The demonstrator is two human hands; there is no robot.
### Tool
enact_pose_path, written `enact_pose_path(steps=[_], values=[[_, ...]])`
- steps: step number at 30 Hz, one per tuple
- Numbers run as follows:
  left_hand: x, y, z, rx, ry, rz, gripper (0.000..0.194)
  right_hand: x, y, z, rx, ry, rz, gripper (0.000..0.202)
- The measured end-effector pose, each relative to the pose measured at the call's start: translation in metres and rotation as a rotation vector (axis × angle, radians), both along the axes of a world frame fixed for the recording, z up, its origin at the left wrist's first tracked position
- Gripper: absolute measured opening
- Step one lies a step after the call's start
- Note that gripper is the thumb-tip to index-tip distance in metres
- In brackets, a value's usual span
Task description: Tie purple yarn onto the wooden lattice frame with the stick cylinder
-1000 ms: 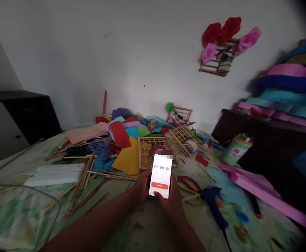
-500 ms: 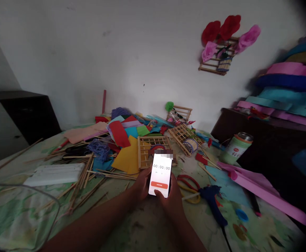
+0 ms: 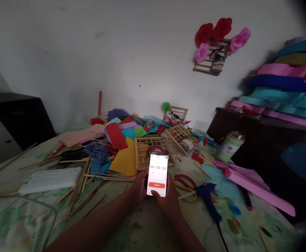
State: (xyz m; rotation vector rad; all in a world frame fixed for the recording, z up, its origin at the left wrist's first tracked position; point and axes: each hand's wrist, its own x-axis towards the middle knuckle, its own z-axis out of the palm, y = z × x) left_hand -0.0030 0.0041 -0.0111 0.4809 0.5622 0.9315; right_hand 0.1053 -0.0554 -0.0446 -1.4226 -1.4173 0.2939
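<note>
A lit smartphone (image 3: 157,176) is held upright above the table in both hands, its screen reading 00:00:00 over an orange-red button. My left hand (image 3: 141,184) is closed around the phone's left side. On the other side my right hand (image 3: 170,196) grips the phone, with the thumb over the lower part of the screen. Just behind the phone lies a stick lattice frame (image 3: 140,154) with a red and blue piece on it, partly hidden. To the right of my right hand are red-and-yellow-handled scissors (image 3: 185,181) and a blue glue gun (image 3: 208,199).
Coloured paper sheets (image 3: 125,157), purple yarn (image 3: 96,152) and loose sticks (image 3: 83,175) cover the table's left and middle. A white foam block (image 3: 50,179) lies left. At right are a green jar (image 3: 230,147) and a pink roll (image 3: 260,192). A grey cable (image 3: 53,213) crosses the left front.
The whole scene has shifted slightly left in view, as the camera turned a little right. Both hands still hold the phone, and its screen reads the same.
</note>
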Motion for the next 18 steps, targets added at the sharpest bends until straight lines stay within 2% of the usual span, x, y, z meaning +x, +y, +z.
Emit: enact_pose_path(steps=[2,8,14,18], values=[[0.001,-0.002,0.002,0.008,-0.005,-0.003,0.031,-0.003,-0.001,0.003,-0.011,-0.008,-0.029,0.077],[0.004,-0.013,0.010,0.133,-0.022,-0.119,0.041,-0.012,-0.001,0.015,-0.106,-0.031,-0.175,0.092],[0.004,-0.020,0.023,0.282,0.086,-0.087,0.040,-0.007,0.002,0.016,-0.060,-0.059,-0.160,0.089],[0.004,-0.010,0.017,0.280,0.036,-0.161,0.045,0.007,0.005,0.021,-0.016,-0.113,-0.174,0.090]])
